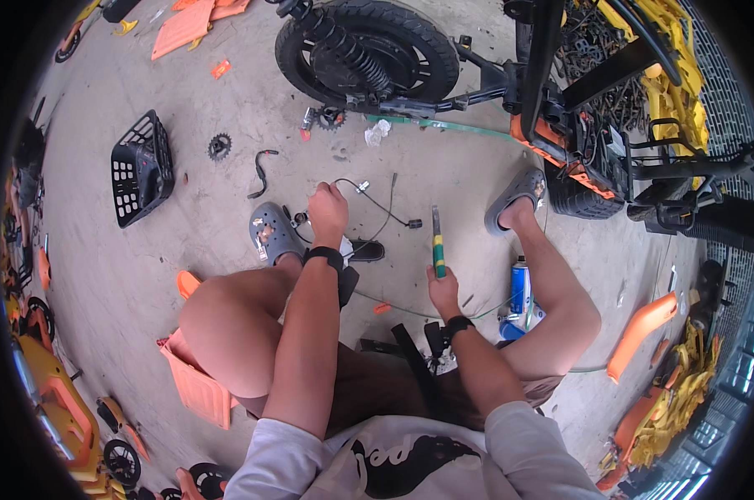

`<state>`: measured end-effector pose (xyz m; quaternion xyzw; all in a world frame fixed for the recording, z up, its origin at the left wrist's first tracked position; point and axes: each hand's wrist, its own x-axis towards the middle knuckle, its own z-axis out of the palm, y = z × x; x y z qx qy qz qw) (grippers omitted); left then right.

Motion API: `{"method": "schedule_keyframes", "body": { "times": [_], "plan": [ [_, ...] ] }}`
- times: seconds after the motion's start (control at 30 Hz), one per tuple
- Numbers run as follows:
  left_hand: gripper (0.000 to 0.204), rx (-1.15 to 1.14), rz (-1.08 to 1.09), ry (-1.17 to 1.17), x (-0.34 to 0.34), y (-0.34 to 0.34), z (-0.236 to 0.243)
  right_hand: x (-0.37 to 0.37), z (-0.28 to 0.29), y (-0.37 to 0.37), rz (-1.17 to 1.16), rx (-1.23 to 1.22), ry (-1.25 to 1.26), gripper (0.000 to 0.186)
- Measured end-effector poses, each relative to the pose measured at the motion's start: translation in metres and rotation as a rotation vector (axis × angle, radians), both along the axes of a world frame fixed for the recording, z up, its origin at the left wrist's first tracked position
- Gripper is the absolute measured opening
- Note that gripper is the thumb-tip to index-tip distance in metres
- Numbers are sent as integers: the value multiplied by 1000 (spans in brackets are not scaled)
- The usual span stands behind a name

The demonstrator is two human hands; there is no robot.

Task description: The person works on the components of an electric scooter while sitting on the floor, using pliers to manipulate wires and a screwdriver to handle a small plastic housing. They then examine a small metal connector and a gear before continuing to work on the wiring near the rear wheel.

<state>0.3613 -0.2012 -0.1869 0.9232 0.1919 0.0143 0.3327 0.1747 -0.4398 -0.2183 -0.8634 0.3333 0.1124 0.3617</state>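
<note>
My left hand [328,217] is closed, its fingers pinched on a thin black cable [391,200]. The cable loops up from my fingers past a small light-coloured connector and runs right to a black plug. My right hand [444,293] is wrapped round a hand tool [438,243] with a green and yellow handle. Its slim metal end points away from me; the exact kind is unclear. Below my left hand, partly hidden by it, lie a flat black piece [367,251] and something white. Both wrists wear black bands.
A scooter wheel [367,58] and frame [552,67] stand ahead. On the floor are a black basket [144,171], a sprocket [219,147], a short black cable [262,173] and a blue spray can [519,285]. Orange panels [641,337] lie at the sides.
</note>
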Motion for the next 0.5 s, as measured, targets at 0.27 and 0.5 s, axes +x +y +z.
{"method": "schedule_keyframes", "body": {
  "times": [0.27, 0.5],
  "plan": [
    [27, 9, -71, 31, -15, -12, 3, 94, 100, 3, 48, 126, -408, 22],
    [28, 43, -192, 79, -14, -29, 4, -17, -35, -2, 38, -123, 249, 25]
  ]
}}
